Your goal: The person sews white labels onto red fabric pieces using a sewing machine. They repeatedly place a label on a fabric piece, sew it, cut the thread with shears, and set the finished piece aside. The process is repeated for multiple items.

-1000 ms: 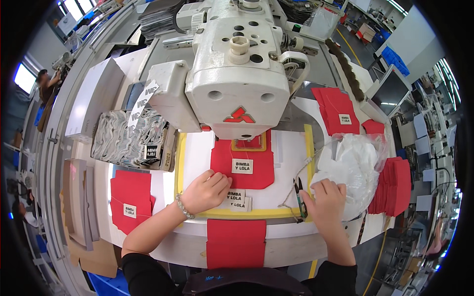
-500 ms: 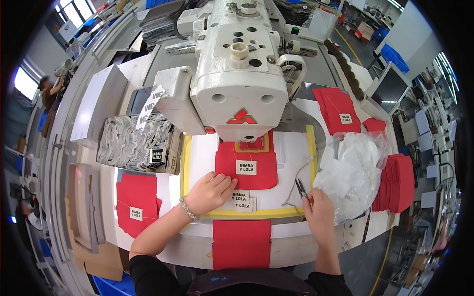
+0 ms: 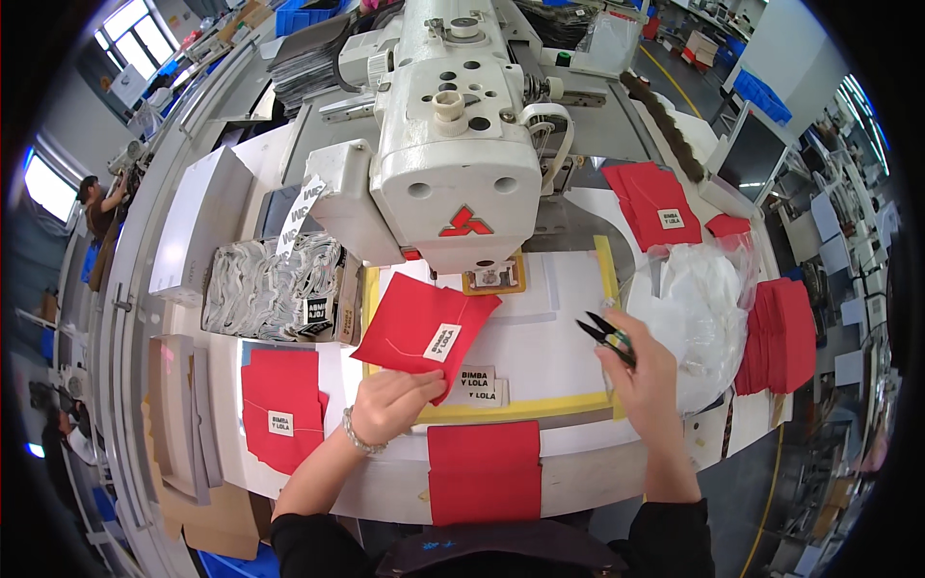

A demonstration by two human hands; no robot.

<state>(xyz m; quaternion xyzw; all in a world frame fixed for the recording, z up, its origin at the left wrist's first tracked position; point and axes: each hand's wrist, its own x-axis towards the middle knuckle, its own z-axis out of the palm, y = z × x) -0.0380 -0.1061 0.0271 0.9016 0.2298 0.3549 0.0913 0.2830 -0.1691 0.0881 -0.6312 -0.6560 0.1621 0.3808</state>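
My left hand [image 3: 385, 407] pinches the lower edge of a red fabric piece [image 3: 409, 313], which sits tilted left of the needle area. A cream label [image 3: 443, 342] with dark lettering lies on that piece, with a loose thread beside it. Thread snips [image 3: 605, 334] are in my right hand [image 3: 644, 371], blades apart and pointing left, away from the fabric. Between the hands, loose cream labels [image 3: 478, 377] overlap on the white work plate [image 3: 549, 361]. The white sewing machine head [image 3: 458, 183] stands above, over a small yellow-rimmed clamp frame [image 3: 518, 276].
Folded red fabric [image 3: 485, 474] hangs at the front edge. Labelled red pieces [image 3: 282, 409] lie left; others [image 3: 650, 197] lie far right. A clear bag of white pieces [image 3: 699, 323] and a red stack [image 3: 779, 332] stand right. Bundled labels [image 3: 265, 289] fill a box at left.
The red piece has come out from under the machine head and turned, moving left with my left hand. My right hand has risen, and the snips' blades now spread wider.
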